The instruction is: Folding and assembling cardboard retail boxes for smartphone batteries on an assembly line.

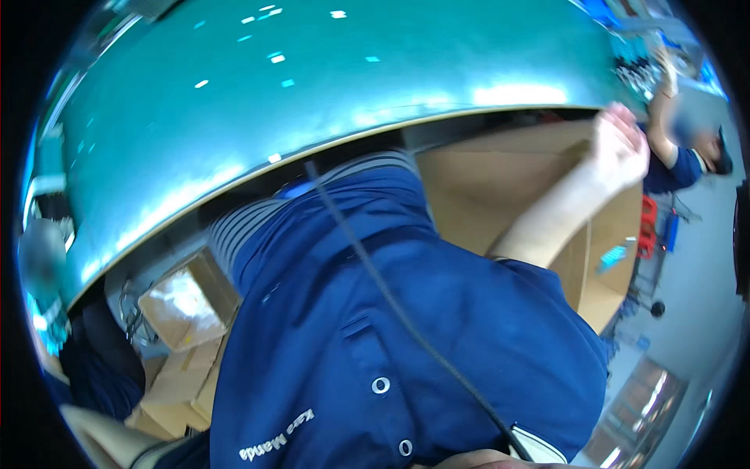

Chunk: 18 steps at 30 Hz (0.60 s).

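Cardboard box stands open at right near the table, contents unseen, work remaining unclear; right hand is partly curled, any hold indiscernible, left hand out of view.

We list: green-topped table, one; large open carton, one; smaller open carton, one; dark cord, one; ring-shaped shirt buttons, two; co-workers, two; wearer's right hand, one.
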Each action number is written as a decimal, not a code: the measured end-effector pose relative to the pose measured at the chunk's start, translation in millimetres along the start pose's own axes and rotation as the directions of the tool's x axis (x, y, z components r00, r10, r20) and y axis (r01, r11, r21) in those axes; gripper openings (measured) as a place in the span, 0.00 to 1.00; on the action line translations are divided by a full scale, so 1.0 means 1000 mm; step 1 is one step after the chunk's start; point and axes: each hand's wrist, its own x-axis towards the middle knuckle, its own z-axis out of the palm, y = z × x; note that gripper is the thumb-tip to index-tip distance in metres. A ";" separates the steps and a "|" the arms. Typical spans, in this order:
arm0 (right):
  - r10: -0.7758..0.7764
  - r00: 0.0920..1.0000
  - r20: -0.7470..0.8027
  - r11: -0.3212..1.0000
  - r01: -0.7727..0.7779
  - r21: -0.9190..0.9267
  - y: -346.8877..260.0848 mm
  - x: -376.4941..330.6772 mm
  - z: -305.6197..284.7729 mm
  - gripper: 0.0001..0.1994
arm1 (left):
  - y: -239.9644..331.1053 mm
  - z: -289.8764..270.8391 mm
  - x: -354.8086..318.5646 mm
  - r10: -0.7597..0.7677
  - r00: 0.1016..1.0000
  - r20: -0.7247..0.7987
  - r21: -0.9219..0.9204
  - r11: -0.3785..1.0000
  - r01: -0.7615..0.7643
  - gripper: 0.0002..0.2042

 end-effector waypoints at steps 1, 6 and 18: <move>-0.017 1.000 -0.019 0.990 0.020 0.137 0.014 0.004 -0.006 0.12 | 0.004 0.011 -0.004 -0.018 1.000 -0.024 -0.074 0.997 0.016 0.06; -0.059 0.997 -0.051 0.991 0.053 -0.126 0.056 -0.035 0.052 0.16 | 0.031 0.026 -0.012 -0.070 0.994 -0.089 -0.285 0.958 0.042 0.06; 0.326 -0.428 0.843 0.942 0.220 -0.253 0.015 -0.114 0.158 0.16 | 0.089 -0.059 0.031 0.006 0.992 -0.127 -0.367 0.929 -0.052 0.07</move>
